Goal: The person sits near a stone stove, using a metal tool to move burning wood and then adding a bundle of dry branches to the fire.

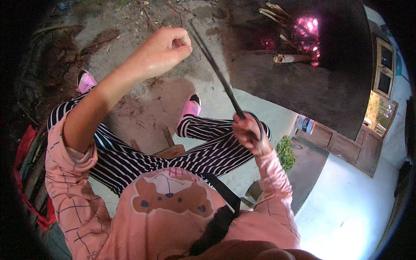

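My right hand [249, 132] is closed round the looped handle of long, dark fire tongs [216, 71]. They slant up and to the left over the ground, their far end close to my left hand [164, 50]. That hand is raised at the upper middle with its fingers curled in and the thumb against them. Whether anything is inside the left hand is hidden. The tongs' shaft passes to the right of the left hand, with a narrow gap between them.
Glowing embers [308, 32] burn in the dark stove [277, 95] at the upper right, with sticks [294, 58] poking out. A wooden stool [171, 151] is between my legs. Green leaves [286, 154] lie right of my right hand. Twigs [93, 47] litter the ground at the upper left.
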The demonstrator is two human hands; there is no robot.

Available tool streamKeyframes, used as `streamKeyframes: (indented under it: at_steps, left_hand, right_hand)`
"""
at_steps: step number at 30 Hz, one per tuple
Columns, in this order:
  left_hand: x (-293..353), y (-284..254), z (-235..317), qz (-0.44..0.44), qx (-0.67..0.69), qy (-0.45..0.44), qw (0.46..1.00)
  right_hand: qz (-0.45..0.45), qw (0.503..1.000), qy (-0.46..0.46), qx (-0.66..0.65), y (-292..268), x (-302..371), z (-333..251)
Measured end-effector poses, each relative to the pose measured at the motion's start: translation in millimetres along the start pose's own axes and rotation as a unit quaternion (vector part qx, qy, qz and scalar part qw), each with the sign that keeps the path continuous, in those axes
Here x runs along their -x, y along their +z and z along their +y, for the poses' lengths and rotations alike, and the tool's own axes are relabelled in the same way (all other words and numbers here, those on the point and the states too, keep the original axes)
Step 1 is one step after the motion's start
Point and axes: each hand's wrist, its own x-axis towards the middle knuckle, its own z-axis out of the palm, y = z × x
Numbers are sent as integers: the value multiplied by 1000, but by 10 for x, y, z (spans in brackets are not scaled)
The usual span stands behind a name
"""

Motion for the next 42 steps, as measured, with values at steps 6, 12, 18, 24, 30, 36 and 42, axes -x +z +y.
streamKeyframes:
  at_steps: [6, 12, 18, 24, 30, 36, 42]
  left_hand:
    - [-66, 55, 52, -10, -58, 14, 998]
    - [-171, -2, -61, 10, -44, -3, 999]
    - [-220, -106, -153, 50, -90, 8, 995]
    - [-233, -105, -231, 12, -100, -42, 994]
    - [-257, -27, -289, 27, -50, -41, 998]
    - [-241, -15, -337, -4, -89, -13, 996]
    - [-224, 54, -455, -33, -115, -37, 992]
  right_hand:
    - [138, 949, -157, 236, 81, 462, 184]
    - [121, 896, -124, 409, -261, 599, -109]
    - [81, 680, -86, 724, -688, 281, -629]
    - [75, 369, -163, 912, -1186, 254, -1059]
    - [149, 291, -168, 930, -1790, 62, -1196]
    - [224, 205, -237, 923, -2241, -230, -1290]
    - [254, 195, -208, 924, -2400, -400, -1322]
